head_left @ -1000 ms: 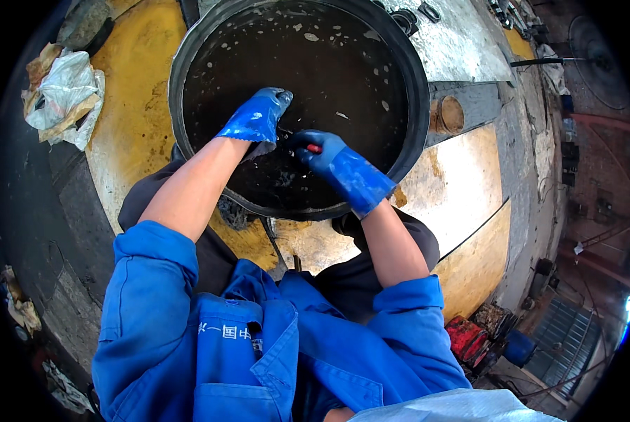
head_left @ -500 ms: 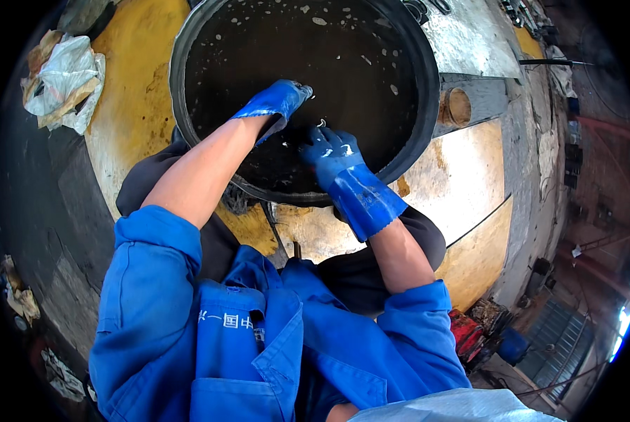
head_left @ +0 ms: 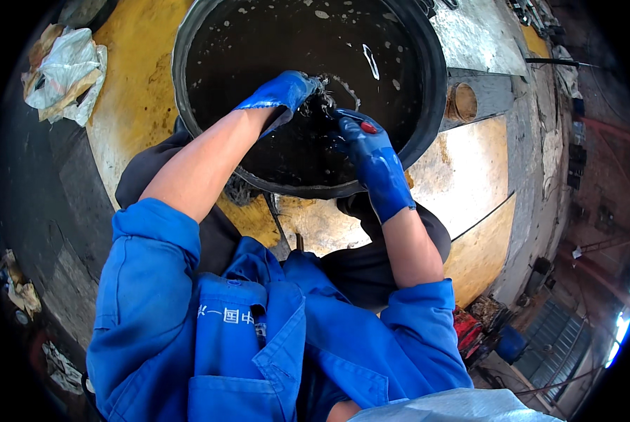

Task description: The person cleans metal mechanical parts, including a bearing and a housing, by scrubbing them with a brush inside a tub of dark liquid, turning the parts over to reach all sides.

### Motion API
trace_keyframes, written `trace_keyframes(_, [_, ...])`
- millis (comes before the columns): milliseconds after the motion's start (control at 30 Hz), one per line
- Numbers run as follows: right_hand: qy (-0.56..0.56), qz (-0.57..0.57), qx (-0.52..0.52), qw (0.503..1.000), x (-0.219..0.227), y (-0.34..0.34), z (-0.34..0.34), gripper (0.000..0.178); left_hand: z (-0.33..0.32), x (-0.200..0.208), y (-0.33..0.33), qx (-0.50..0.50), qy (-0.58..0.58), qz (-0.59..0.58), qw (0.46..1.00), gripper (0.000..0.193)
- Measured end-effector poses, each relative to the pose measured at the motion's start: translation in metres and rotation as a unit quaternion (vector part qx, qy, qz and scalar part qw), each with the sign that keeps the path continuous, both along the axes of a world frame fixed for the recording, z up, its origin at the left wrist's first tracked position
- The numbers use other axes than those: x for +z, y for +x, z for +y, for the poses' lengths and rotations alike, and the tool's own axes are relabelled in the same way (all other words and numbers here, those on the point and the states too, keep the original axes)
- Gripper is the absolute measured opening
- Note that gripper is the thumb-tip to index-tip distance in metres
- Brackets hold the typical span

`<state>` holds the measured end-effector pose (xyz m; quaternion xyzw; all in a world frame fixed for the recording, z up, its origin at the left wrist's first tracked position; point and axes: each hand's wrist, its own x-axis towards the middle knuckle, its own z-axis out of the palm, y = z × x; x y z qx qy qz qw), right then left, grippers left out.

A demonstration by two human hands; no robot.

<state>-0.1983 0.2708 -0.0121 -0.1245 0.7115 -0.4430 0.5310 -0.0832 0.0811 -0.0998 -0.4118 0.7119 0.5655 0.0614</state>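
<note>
A wide black tub (head_left: pixel 438 91) holds dark, murky liquid (head_left: pixel 258 42) with flecks of foam on top. Both my hands are over it in blue rubber gloves. My left hand (head_left: pixel 294 90) is closed at the liquid's surface around a dark, wet thing (head_left: pixel 323 97) whose kind I cannot make out. Close by on the right, my right hand (head_left: pixel 365 144) is wrapped round a tool with a red handle end (head_left: pixel 368 127). Its working end points toward the dark thing and is hard to see against the liquid.
Worn yellow and metallic sheets (head_left: pixel 469 162) cover the floor under the tub. A rusty open can (head_left: pixel 462 102) lies right of it. A crumpled white plastic bag (head_left: pixel 68 70) is at the far left. Red machinery (head_left: pixel 467 330) and a blue drum (head_left: pixel 512 346) stand at the lower right.
My right hand has risen from low in the tub and moved right and away, so the red handle end now shows. My left hand has shifted slightly away. The liquid is rippling between them.
</note>
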Motion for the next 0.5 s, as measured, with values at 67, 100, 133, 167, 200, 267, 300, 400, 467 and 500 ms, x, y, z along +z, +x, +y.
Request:
trace_keyframes(67, [-0.036,-0.096,-0.049,0.994,-0.008,-0.004,0.000,0.032,-0.003,-0.004,0.000,0.012,-0.012,-0.012,1.000,0.045])
trace_keyframes(100, [-0.015,-0.137,-0.058,0.989,-0.013,-0.008,-0.002,0.035,-0.002,-0.007,0.002,0.015,0.013,-0.006,1.000,0.045])
trace_keyframes(133, [0.004,-0.179,-0.066,0.982,-0.015,-0.008,-0.004,0.037,-0.003,-0.012,0.002,0.015,0.013,-0.007,1.000,0.045])
trace_keyframes(167, [0.005,-0.180,-0.065,0.981,-0.016,-0.008,-0.004,0.037,-0.006,-0.017,0.001,-0.001,-0.016,-0.011,1.000,0.045])
trace_keyframes(200, [0.000,-0.166,-0.045,0.985,-0.017,-0.008,-0.004,0.036,-0.008,-0.021,0.001,-0.018,-0.045,-0.015,0.999,0.045])
trace_keyframes(267, [-0.004,-0.150,-0.032,0.988,-0.016,-0.010,-0.001,0.035,-0.006,-0.020,-0.001,-0.023,-0.060,-0.023,0.998,0.045])
trace_keyframes(300, [-0.014,-0.089,0.052,0.995,-0.015,-0.011,0.000,0.034,-0.005,-0.019,-0.002,-0.024,-0.077,-0.032,0.996,0.045])
trace_keyframes(400, [-0.039,0.091,0.220,0.970,-0.014,-0.009,0.005,0.031,0.003,0.007,-0.010,0.022,-0.001,-0.034,0.999,0.037])
trace_keyframes(467, [-0.051,0.206,0.303,0.929,-0.015,-0.001,0.007,0.030,0.007,0.026,-0.012,0.013,0.026,-0.056,0.998,0.036])
trace_keyframes(500, [-0.056,0.318,0.377,0.868,-0.015,0.002,0.008,0.032,0.009,0.031,-0.015,0.007,0.054,-0.077,0.996,0.036])
